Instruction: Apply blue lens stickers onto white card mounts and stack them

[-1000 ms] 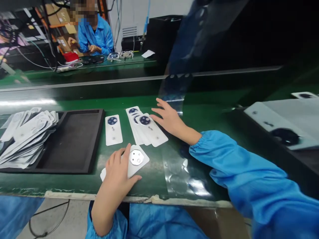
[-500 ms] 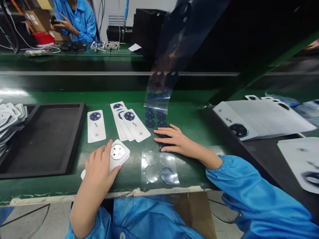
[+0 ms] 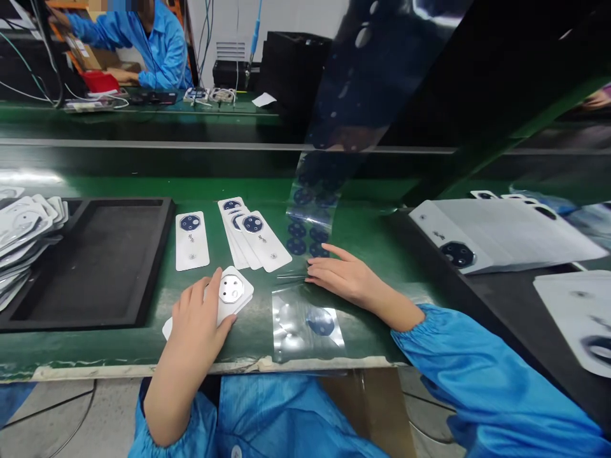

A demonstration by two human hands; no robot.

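While left grip (image 3: 198,318) clasps white card (image 3: 242,301), right grip (image 3: 348,280) rests open beside clear film strip (image 3: 308,219).

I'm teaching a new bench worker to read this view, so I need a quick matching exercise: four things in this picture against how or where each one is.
Column 1
1. Left hand
2. Right hand
3. Black tray
4. Clear film strip

Column 2
A. Rises off the bench, carrying dark round pieces
B. Lies on the green bench next to a clear plastic sheet
C. Covers part of a white card with a metal ring
D. Has white cards piled over its left end

Pairs: 1-C, 2-B, 3-D, 4-A
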